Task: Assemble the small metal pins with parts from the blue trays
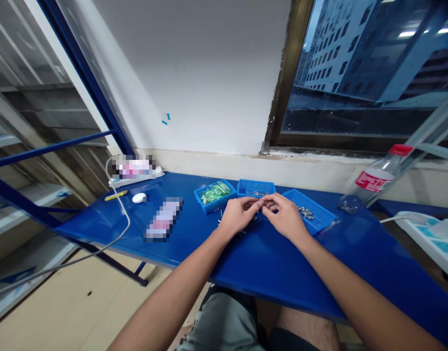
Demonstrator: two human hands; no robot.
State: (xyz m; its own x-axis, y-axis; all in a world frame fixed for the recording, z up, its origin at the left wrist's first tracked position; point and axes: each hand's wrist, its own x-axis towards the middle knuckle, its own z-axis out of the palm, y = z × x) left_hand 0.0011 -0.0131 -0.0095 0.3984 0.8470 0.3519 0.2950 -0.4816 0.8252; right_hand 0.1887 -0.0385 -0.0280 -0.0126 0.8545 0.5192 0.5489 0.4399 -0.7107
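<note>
My left hand and my right hand meet fingertip to fingertip above the blue table, in front of three blue trays. Both are closed in a pinch; whatever lies between the fingers is too small or hidden to name. Left of them, a tray holds green plastic pieces. Behind the hands, the middle tray contains thin metal parts that look like screws or rivets. Small metal pieces lie in the right tray, partly covered by my right hand. A few loose metal pieces show on the table beneath my left hand.
A blurred phone-like object, a white oval object and a yellow cutter lie to the left. A cable runs from a power strip over the table edge. At right stands a red-capped bottle.
</note>
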